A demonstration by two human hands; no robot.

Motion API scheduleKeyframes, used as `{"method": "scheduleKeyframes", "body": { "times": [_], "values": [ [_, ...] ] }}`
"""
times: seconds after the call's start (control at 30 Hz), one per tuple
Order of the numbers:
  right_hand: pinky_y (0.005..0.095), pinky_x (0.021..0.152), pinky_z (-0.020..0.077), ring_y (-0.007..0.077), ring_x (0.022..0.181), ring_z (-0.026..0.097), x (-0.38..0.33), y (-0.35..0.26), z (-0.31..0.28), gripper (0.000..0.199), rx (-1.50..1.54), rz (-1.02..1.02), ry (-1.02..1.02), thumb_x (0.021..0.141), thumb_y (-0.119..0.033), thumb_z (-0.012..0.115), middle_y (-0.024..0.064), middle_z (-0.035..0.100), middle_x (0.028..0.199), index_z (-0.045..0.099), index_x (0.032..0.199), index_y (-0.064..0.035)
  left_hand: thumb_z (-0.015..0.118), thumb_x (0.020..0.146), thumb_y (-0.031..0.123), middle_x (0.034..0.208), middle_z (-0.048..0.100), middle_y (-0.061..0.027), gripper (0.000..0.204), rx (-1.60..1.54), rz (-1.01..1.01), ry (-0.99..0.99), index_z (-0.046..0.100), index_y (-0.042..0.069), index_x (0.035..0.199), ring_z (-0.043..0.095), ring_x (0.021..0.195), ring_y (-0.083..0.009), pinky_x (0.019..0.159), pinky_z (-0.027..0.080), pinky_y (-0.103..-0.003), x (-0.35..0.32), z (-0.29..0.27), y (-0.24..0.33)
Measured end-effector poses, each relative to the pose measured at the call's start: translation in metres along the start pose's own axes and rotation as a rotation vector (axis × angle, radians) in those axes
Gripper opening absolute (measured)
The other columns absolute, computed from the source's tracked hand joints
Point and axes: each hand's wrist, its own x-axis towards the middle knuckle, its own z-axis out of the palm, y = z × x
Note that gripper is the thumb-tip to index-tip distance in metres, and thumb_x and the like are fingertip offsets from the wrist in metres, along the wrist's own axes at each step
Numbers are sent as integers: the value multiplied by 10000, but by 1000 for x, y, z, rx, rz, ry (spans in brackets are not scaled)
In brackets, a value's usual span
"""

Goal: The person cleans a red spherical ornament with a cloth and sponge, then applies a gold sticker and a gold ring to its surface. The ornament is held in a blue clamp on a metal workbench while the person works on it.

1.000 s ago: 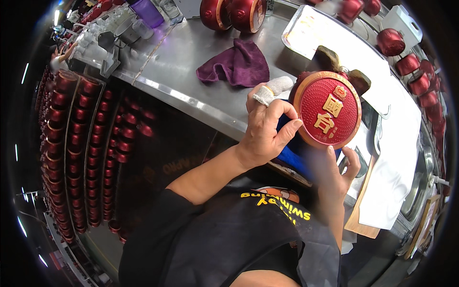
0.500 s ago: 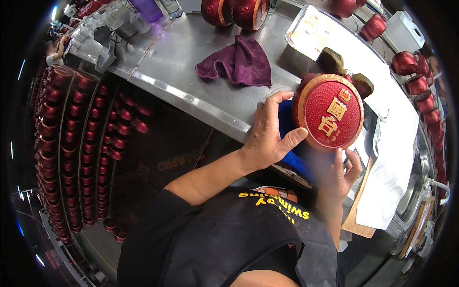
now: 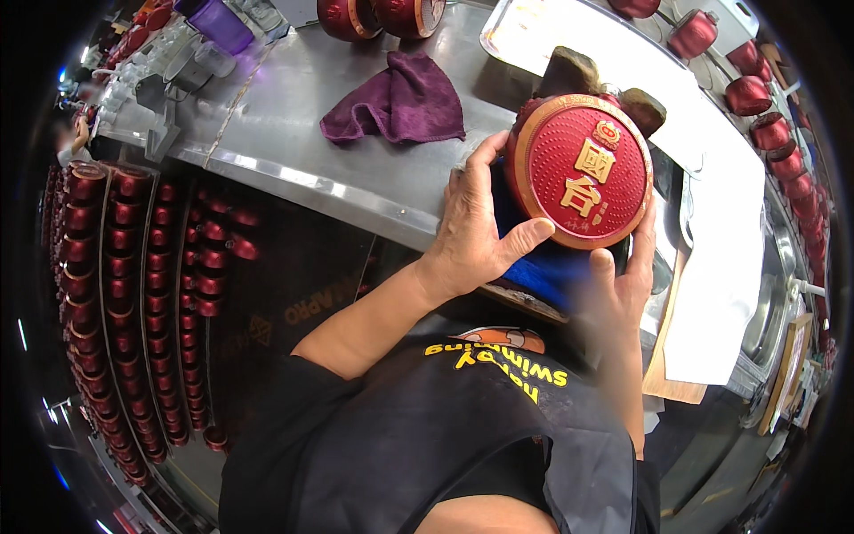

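A red, drum-shaped bottle (image 3: 587, 169) with a gold rim and raised gold lettering faces me, tilted up, above a blue cloth (image 3: 534, 278). My left hand (image 3: 476, 222) grips its left edge, fingers behind and thumb on the lower rim. My right hand (image 3: 623, 280) holds the lower right edge, with fingers along the side and thumb near the bottom. Part of that hand and its wrist is blurred. Just beyond the bottle's top are two dark brown lumps, one left (image 3: 569, 73) and one right (image 3: 642, 111); a small neck shows between them.
A crumpled purple cloth (image 3: 396, 102) lies on the steel table (image 3: 294, 133). Two more red bottles (image 3: 409, 16) stand at the far edge. A white-lined tray (image 3: 534, 40) is beyond the lumps; white paper (image 3: 721, 285) lies right. Racks of red bottles (image 3: 124, 258) fill the left.
My right hand has moved up from beneath the bottle to wrap its right side. The whole scene has shifted left in view; the left hand keeps its grip.
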Motion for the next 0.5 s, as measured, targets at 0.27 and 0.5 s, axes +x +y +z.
{"method": "scheduleKeyframes", "body": {
  "times": [0.27, 0.5],
  "values": [
    [451, 1224, 269, 397, 1495, 348, 1, 2, 1, 925, 131, 32, 14, 957, -385, 735, 301, 360, 1591, 249, 1580, 96, 767, 909, 455, 1488, 396, -274, 982, -20, -16, -44, 220, -46, 1552, 398, 1363, -388, 1169, 292, -483, -1, -5, 1],
    [446, 1232, 247, 385, 1517, 318, 2, 1, 1, 912, 43, 1, 20, 966, -388, 724, 297, 327, 1618, 254, 1582, 93, 726, 936, 466, 1437, 450, -277, 900, -10, 17, 26, 274, -38, 1529, 463, 1306, -419, 1131, 341, -503, 1, -2, 1]
  ]
}}
